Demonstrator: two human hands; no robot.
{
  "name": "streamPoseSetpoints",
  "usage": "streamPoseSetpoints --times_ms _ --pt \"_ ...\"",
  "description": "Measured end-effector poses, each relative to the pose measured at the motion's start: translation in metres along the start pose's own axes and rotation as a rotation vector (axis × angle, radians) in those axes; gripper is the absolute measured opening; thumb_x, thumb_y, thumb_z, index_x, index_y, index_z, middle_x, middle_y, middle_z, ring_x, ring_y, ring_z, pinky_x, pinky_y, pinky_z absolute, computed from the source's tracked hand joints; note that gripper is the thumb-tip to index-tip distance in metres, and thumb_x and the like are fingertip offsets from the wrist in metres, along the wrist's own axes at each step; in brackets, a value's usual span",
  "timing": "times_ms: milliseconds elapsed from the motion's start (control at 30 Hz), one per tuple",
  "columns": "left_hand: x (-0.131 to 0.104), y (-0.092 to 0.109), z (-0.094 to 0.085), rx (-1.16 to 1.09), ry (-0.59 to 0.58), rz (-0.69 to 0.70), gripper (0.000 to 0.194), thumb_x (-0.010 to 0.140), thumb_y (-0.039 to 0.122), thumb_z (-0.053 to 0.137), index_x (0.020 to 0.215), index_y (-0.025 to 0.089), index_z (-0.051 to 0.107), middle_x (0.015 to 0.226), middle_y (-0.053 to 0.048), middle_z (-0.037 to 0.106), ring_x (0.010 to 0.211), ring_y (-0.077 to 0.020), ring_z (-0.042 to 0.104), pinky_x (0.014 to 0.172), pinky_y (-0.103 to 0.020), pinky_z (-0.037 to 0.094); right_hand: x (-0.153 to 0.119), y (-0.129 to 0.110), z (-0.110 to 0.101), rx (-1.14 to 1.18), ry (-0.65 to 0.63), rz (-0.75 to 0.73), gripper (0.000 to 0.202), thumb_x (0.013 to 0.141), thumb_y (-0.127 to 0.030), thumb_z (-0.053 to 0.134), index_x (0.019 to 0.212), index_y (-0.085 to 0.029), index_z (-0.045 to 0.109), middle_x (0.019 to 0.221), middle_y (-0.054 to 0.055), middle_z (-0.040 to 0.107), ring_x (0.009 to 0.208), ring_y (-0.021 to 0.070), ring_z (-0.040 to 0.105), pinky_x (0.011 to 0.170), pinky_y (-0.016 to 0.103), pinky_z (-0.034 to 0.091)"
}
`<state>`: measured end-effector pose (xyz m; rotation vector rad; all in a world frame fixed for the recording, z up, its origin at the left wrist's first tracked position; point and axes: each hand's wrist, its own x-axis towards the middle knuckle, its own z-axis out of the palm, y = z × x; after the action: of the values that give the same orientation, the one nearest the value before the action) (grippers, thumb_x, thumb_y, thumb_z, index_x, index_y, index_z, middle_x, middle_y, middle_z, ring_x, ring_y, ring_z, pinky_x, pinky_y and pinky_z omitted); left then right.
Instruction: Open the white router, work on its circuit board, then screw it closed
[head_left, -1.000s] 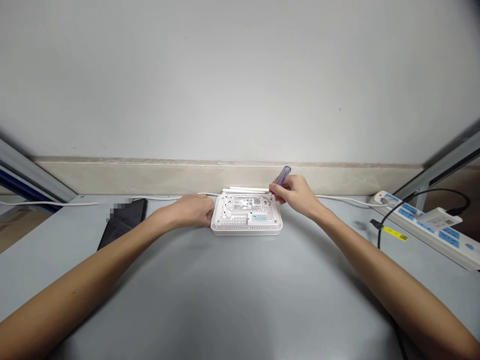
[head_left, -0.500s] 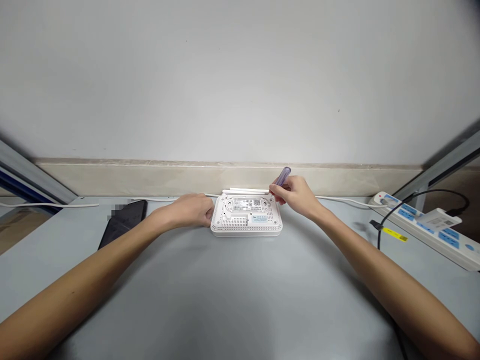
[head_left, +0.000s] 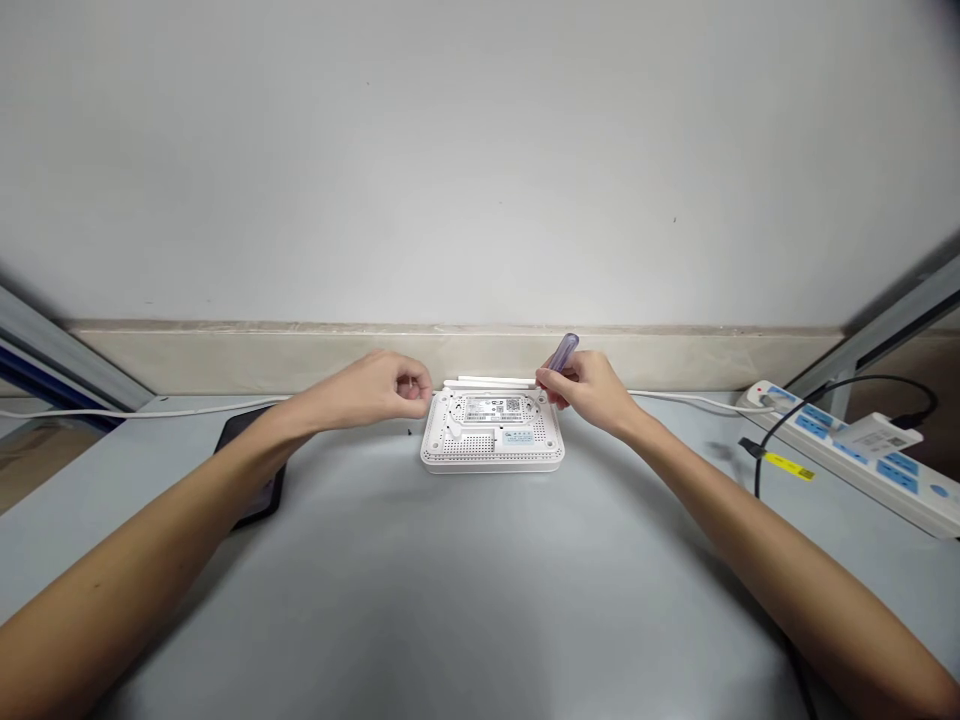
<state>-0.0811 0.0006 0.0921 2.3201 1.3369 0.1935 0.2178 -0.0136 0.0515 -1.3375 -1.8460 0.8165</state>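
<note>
A white router (head_left: 491,455) lies with its labelled, vented underside up on the grey table, its white antennas (head_left: 495,382) along the back. My right hand (head_left: 589,388) is closed around a screwdriver (head_left: 564,352) with a translucent purple handle, at the router's back right corner. The tool's tip is hidden by my fingers. My left hand (head_left: 386,388) is raised at the back left corner, thumb and fingers pinched together; whatever is between them, if anything, is too small to make out. A tiny dark screw-like piece (head_left: 409,432) lies on the table left of the router.
A black phone (head_left: 266,505) lies partly under my left forearm. At the right stands a white power strip (head_left: 847,450) with a plugged-in adapter (head_left: 879,437) and a black cable (head_left: 757,480) with a yellow tag. A white cord (head_left: 187,408) runs along the wall's foot.
My left hand has left the router's left side, rising and moving slightly back, which uncovers the tiny dark piece. My right hand keeps the screwdriver at the same corner.
</note>
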Motion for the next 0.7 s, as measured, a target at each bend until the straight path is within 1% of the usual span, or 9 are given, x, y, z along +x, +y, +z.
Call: streamPoseSetpoints --times_ms 67,133,233,333,433,533,600,700 --pt "0.004 0.006 0.011 -0.116 0.045 0.037 0.010 0.072 0.028 0.056 0.074 0.020 0.062 0.072 0.002 0.056 0.067 -0.0123 0.048 0.060 -0.024 0.034 0.000 0.000 0.000 -0.003 -0.001 0.002 0.028 0.085 -0.034 0.053 0.069 -0.013 0.064 0.064 0.005 0.063 0.055 0.0142 0.054 0.052 0.028 0.037" --pt "0.009 0.012 0.025 -0.214 0.110 0.043 0.009 0.072 0.024 0.054 0.073 0.018 0.060 0.069 0.002 0.054 0.066 -0.0113 0.047 0.061 -0.024 0.034 0.000 -0.001 0.000 0.002 0.000 0.004 0.028 0.085 -0.034 0.054 0.069 -0.013 0.064 0.063 0.005 0.062 0.055 0.0144 0.054 0.053 0.028 0.038" --pt "0.016 0.017 0.046 -0.431 0.122 -0.018 0.006 0.073 0.023 0.055 0.072 0.018 0.057 0.058 0.005 0.044 0.055 -0.0082 0.039 0.054 -0.023 0.029 -0.001 -0.002 0.001 0.031 -0.010 0.003 0.028 0.085 -0.034 0.054 0.069 -0.013 0.063 0.062 0.004 0.062 0.055 0.0145 0.055 0.053 0.028 0.040" --pt "0.018 0.021 0.061 -0.709 0.110 -0.067 0.006 0.073 0.023 0.056 0.072 0.018 0.053 0.054 0.006 0.041 0.049 -0.0070 0.036 0.047 -0.022 0.026 -0.001 -0.003 0.002 0.062 -0.022 -0.009 0.027 0.085 -0.034 0.054 0.069 -0.013 0.063 0.060 0.004 0.061 0.055 0.0148 0.056 0.054 0.028 0.041" --pt "0.016 0.024 0.069 -0.968 0.086 -0.067 0.009 0.075 0.023 0.059 0.072 0.017 0.053 0.052 0.006 0.040 0.046 -0.0058 0.032 0.043 -0.021 0.022 -0.002 -0.004 0.003 0.116 -0.034 -0.045 0.027 0.086 -0.031 0.055 0.069 -0.013 0.063 0.061 0.004 0.061 0.055 0.0148 0.057 0.055 0.028 0.043" --pt "0.016 0.027 0.073 -1.185 0.085 -0.054 0.009 0.075 0.022 0.061 0.074 0.016 0.055 0.060 0.003 0.048 0.047 -0.0050 0.036 0.041 -0.020 0.022 -0.002 -0.004 0.004 0.227 -0.056 -0.098 0.026 0.087 -0.031 0.056 0.071 -0.012 0.064 0.065 0.005 0.063 0.056 0.0149 0.059 0.056 0.029 0.047" --pt "0.016 0.027 0.074 -1.285 0.102 -0.060 0.007 0.074 0.020 0.062 0.076 0.015 0.057 0.064 0.002 0.052 0.048 -0.0047 0.040 0.041 -0.018 0.025 -0.002 -0.003 0.005 0.324 -0.076 -0.142 0.025 0.087 -0.032 0.059 0.074 -0.012 0.065 0.065 0.005 0.064 0.056 0.0151 0.060 0.057 0.029 0.050" --pt "0.018 0.027 0.077 -1.379 0.136 -0.067 0.008 0.073 0.018 0.068 0.076 0.014 0.061 0.064 0.001 0.056 0.053 -0.0053 0.048 0.047 -0.017 0.034 -0.003 -0.003 0.007 0.433 -0.106 -0.189 0.024 0.087 -0.033 0.062 0.079 -0.011 0.066 0.065 0.004 0.065 0.057 0.0154 0.062 0.056 0.029 0.052"
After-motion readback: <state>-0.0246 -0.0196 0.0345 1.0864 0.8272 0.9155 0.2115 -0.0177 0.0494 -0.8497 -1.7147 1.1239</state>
